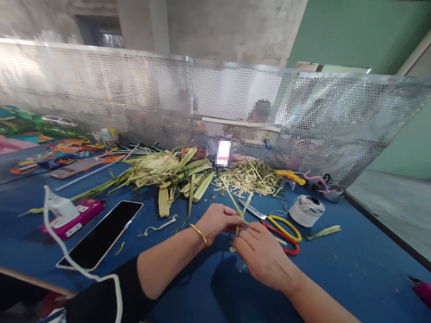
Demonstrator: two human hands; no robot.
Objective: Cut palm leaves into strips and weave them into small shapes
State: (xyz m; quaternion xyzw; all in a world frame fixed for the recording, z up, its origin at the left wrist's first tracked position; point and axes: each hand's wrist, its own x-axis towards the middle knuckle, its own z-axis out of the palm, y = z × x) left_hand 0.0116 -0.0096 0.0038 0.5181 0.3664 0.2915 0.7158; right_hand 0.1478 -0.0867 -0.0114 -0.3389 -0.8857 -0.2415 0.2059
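Note:
My left hand [220, 220] pinches pale green strips of plant leaf [245, 207], which cross between my fingers and point up and away. Close beside it, my right hand [261, 251] has its fingers curled onto the lower part of the same strips. Just past my right hand lies a pair of scissors [283, 231] with one yellow and one red handle, its blades apart. A spool of white string [307, 211] stands to the right of them. Beyond my hands are a heap of long husk-like leaves [158, 170] and a pile of thin trimmings [254, 177].
A black-screened phone [104, 233] and a magenta power strip [76, 217] lie at left, with a white cable [62, 251] crossing near my left arm. A perforated metal screen [134, 89] borders the blue table [188, 287] at the back. Yellow-handled pliers-like tool [291, 176] lies at right.

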